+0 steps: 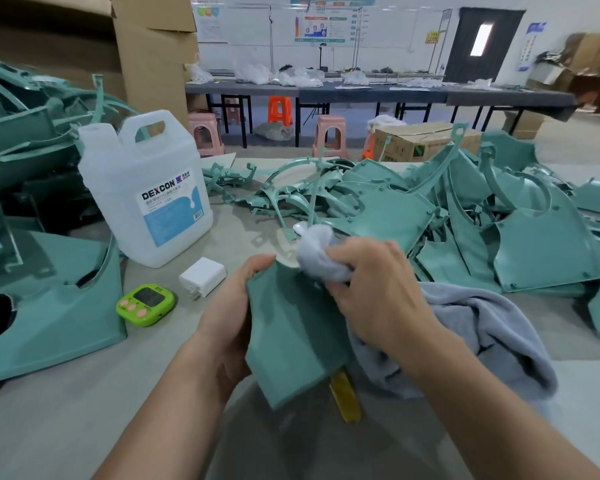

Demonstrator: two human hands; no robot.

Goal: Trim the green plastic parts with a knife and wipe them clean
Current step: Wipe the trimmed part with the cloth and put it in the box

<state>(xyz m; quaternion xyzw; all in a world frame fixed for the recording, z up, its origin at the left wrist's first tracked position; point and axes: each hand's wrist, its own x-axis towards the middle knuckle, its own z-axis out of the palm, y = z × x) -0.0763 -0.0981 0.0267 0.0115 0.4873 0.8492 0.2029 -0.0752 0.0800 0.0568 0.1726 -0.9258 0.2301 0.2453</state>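
My left hand (pixel 231 317) grips a flat green plastic part (pixel 291 337) by its left edge, holding it above the table in front of me. My right hand (pixel 371 289) holds a bunched pale grey cloth (pixel 317 252) pressed against the part's upper edge. The rest of that grey cloth (pixel 482 341) trails down onto the table at the right. A yellow knife handle (pixel 343 396) shows just below the part; its blade is hidden.
Green plastic parts are heaped at the right (pixel 499 230) and at the left (pixel 42 271). A large translucent jug (pixel 146 188) stands left of centre. A white charger (pixel 203 276) and a green timer (pixel 146 304) lie near it. Cardboard boxes (pixel 146 46) rise behind.
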